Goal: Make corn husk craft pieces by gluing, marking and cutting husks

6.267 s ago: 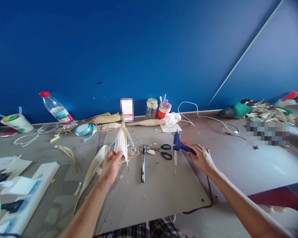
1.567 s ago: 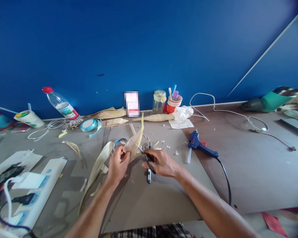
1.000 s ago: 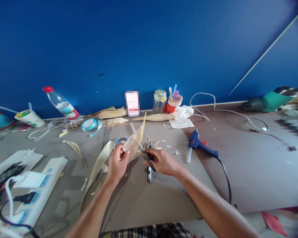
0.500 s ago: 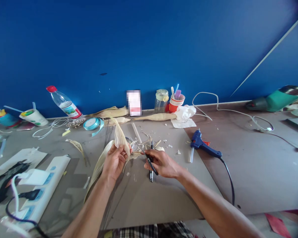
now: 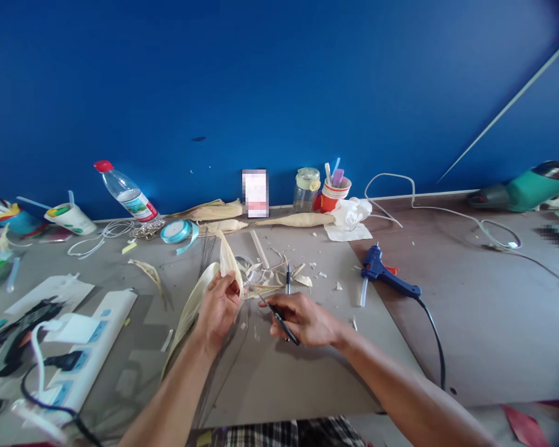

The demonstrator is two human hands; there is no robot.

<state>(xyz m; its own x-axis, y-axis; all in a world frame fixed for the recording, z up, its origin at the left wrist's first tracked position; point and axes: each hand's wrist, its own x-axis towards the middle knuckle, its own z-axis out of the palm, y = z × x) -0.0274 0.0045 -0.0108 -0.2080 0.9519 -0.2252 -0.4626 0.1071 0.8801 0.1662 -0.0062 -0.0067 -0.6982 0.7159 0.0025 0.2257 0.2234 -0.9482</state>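
Observation:
My left hand (image 5: pixel 220 304) is closed on a pale dried corn husk (image 5: pixel 228 256), pinching it between thumb and fingers while its pointed end stands up. A longer husk strip (image 5: pixel 186 316) curves down beside my left wrist. My right hand (image 5: pixel 307 318) grips black-handled scissors (image 5: pixel 282 321), whose thin blades point up and left toward the held husk; I cannot tell whether they touch it. A black pen-like tool (image 5: pixel 288 279) lies just beyond my right hand, partly hidden by it. Husk scraps (image 5: pixel 302 281) and a roll of clear tape (image 5: pixel 249 270) are scattered past my hands.
A blue glue gun (image 5: pixel 382 270) with its cord lies to the right. On the left are a power strip (image 5: pixel 100 347) and a loose husk piece (image 5: pixel 149 273). Along the wall stand a tilted bottle (image 5: pixel 133 198), ribbon roll (image 5: pixel 176 231), phone (image 5: pixel 255 192), jar (image 5: pixel 306 189) and red cup (image 5: pixel 334 194).
My right hand has drawn the scissors slightly down, away from the scraps. The husk in my left hand is turned more upright and narrower. The whole view has shifted a little.

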